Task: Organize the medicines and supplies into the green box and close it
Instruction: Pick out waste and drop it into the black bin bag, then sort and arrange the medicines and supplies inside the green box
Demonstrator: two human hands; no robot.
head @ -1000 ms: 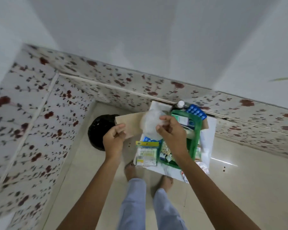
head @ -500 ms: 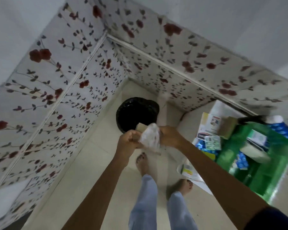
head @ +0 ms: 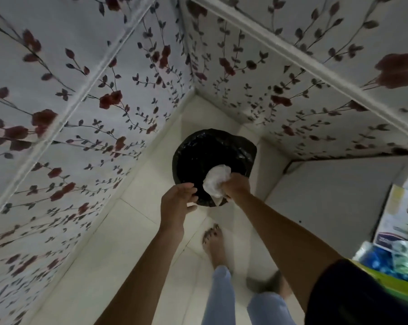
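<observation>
Bin [head: 212, 158] with black liner sits in floor corner. Right hand [head: 236, 186] grips crumpled white plastic wad [head: 216, 181] above bin's near rim. Left hand [head: 177, 205] just left of wad, fingers spread, holding nothing. Medicine packs [head: 395, 256] far right of bin at frame edge, blurred; green box edge [head: 386, 281] below them.

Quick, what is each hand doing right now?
Left hand: open, holding nothing.
Right hand: closed on a crumpled white plastic bag, over the black bin.
</observation>
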